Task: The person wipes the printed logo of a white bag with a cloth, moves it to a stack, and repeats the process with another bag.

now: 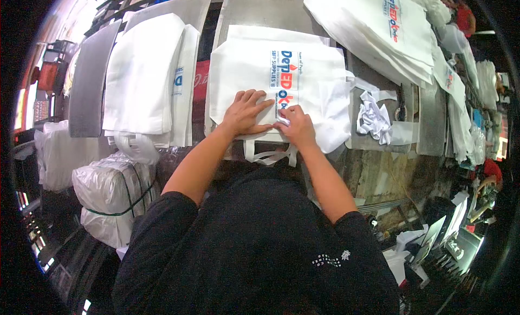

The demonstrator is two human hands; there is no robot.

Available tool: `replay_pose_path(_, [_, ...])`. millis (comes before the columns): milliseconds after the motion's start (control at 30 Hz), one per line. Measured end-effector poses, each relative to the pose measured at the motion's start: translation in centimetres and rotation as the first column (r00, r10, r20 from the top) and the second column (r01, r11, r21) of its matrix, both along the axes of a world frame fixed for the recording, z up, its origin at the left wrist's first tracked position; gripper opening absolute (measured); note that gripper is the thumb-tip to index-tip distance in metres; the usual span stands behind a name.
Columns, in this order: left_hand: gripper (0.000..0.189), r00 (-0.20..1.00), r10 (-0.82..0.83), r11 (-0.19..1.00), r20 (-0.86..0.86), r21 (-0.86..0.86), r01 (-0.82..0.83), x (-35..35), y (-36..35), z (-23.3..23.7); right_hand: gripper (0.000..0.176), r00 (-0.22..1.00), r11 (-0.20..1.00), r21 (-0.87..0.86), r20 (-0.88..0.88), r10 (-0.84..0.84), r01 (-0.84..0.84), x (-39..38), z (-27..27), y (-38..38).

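Observation:
A white printed tote bag [244,66] with blue and red lettering lies flat before me on a grey board [262,14]. My left hand [248,113] rests on the bag with its fingers spread, just left of the print. Beside it, at the lower end of the lettering, my right hand [297,126] is closed on a small bunched white cloth [283,120] pressed to the bag. A white handle loop [265,157] hangs below the bag's near edge. To the right, a heap of crumpled white strips [374,117] lies on another board.
Stacked white bags [143,71] lie to the left, and a thick pile of printed bags [374,33] to the upper right. A plastic-wrapped bundle tied with cord [111,196] stands at lower left. People in red [492,171] are at the far right.

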State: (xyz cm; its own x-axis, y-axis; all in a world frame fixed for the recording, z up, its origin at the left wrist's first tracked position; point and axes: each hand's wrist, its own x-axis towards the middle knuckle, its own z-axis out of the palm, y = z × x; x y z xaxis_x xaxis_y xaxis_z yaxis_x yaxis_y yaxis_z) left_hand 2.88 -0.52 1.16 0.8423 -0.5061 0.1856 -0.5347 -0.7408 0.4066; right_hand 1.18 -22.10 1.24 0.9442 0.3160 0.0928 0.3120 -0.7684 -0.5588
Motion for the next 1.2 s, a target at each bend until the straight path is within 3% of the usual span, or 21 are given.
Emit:
replay_pose_path(67, [0.071, 1.000, -0.010, 0.999, -0.004, 0.042, 0.010, 0.1, 0.0, 0.0, 0.033, 0.993, 0.992, -0.038, -0.005, 0.121, -0.121, 0.5, 0.1, -0.7])
replay_pose_path(100, [0.071, 1.000, -0.012, 0.999, -0.003, 0.039, 0.012, 0.2, -0.1, 0.0, 0.022, 0.971, 0.976, -0.090, 0.119, 0.207, -0.197, 0.7, -1.7, -1.1])
replay_pose_path(233, [0.075, 1.000, -0.010, 0.999, -0.018, 0.037, 0.011, 0.2, 0.0, 0.0, 0.019, 0.964, 0.967, -0.107, 0.103, 0.244, -0.233, 1.0, -0.4, -1.2])
replay_pose_path(333, [0.082, 1.000, -0.003, 1.000, -0.029, 0.013, 0.004, 0.2, 0.1, 0.1, 0.016, 0.978, 0.985, -0.043, 0.118, 0.170, -0.166, 1.3, -0.6, -1.1])
replay_pose_path(400, [0.087, 0.999, 0.005, 1.000, -0.035, -0.005, -0.005, 0.2, 0.0, 0.3, 0.016, 0.999, 0.998, 0.048, 0.026, 0.037, -0.038, 1.6, -1.2, -1.2])
replay_pose_path(533, [0.093, 0.997, 0.000, 1.000, -0.077, 0.011, 0.000, 0.3, 0.0, 0.6, 0.019, 0.988, 0.988, -0.032, -0.054, 0.147, -0.148, 2.3, -1.0, -1.4])
replay_pose_path(600, [0.093, 0.996, 0.004, 1.000, -0.092, 0.012, -0.003, 0.4, 0.1, 0.6, 0.023, 0.978, 0.997, -0.023, -0.194, -0.081, 0.078, 3.2, -0.2, -1.5])
replay_pose_path(633, [0.094, 0.996, 0.005, 1.000, -0.091, 0.005, -0.005, 0.4, 0.1, 0.6, 0.024, 0.970, 0.999, -0.032, -0.244, -0.005, -0.003, 3.2, 0.4, -1.5])
replay_pose_path(733, [0.096, 0.996, 0.007, 1.000, -0.090, 0.003, -0.007, 0.3, 0.0, 0.5, 0.025, 0.976, 0.999, 0.016, -0.215, -0.026, 0.030, 4.4, -0.2, -2.0])
replay_pose_path(767, [0.097, 0.996, 0.014, 1.000, -0.086, 0.010, -0.013, 0.3, 0.0, 0.5, 0.027, 0.966, 0.997, -0.066, -0.254, -0.057, 0.041, 4.9, 0.1, -2.2])
replay_pose_path(900, [0.099, 0.995, 0.021, 1.000, -0.096, 0.000, -0.021, 0.3, 0.0, 0.4, 0.028, 0.939, 0.992, -0.122, -0.340, -0.057, 0.016, 5.3, 0.3, -1.9])
replay_pose_path(967, [0.101, 0.999, 0.035, 0.999, -0.036, -0.029, -0.036, 0.4, 0.0, 0.2, 0.029, 0.945, 0.977, -0.124, -0.256, -0.203, 0.176, 5.6, 0.0, -2.2])
replay_pose_path(1200, [0.100, 0.997, 0.027, 1.000, -0.077, 0.011, -0.026, 0.6, -0.1, 0.2, 0.032, 0.913, 0.989, -0.108, -0.386, -0.136, 0.102, 5.5, 0.3, -2.5])
